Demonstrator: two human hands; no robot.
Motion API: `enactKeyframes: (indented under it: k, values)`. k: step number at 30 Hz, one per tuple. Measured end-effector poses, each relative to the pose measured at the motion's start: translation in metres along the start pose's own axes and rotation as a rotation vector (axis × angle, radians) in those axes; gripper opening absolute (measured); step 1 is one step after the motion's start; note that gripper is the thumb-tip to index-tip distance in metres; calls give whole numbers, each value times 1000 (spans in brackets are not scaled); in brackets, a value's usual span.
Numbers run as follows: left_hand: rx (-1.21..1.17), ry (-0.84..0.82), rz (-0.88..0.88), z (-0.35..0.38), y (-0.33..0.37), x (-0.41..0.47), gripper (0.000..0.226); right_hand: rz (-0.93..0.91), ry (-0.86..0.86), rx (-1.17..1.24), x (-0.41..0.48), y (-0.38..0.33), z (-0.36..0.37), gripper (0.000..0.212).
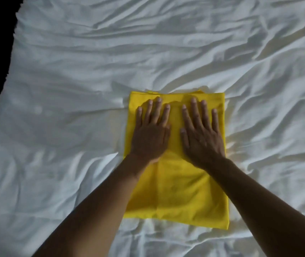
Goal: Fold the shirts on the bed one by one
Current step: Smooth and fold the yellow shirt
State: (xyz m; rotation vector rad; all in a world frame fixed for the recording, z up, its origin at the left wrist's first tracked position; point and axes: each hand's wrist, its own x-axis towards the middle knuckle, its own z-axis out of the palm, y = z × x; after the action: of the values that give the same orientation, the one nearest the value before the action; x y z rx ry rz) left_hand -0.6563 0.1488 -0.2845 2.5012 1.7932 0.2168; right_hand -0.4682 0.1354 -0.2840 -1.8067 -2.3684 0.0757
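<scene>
The yellow shirt (177, 182) lies folded into a tall rectangle on the wrinkled white bed sheet (73, 108), near the bed's lower middle. Both forearms reach forward over it, bare to the frame's edge. The left hand (151, 132) and right hand (201, 134) rest palm-down side by side on its upper half, fingers straight and slightly spread, pressing flat against the cloth, thumbs turned inward toward each other.

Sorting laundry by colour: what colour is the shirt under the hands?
Yellow shirt, plain; head view.

A folded yellow shirt (177, 188) lies on the rumpled white bed (110, 58).
</scene>
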Motion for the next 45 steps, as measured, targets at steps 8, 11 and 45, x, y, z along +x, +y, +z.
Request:
enactKeyframes:
  k: [8, 11, 45]
  values:
    - [13, 16, -334, -6, -16, -26, 63, 374, -61, 93, -5, 18, -3, 72]
    - [-67, -20, -224, -15, 35, -82, 67, 257, 1, 155, -59, -35, -16, 67]
    - [-142, -527, -408, -48, 179, 36, 40, 806, -309, 644, -162, -15, -47, 29]
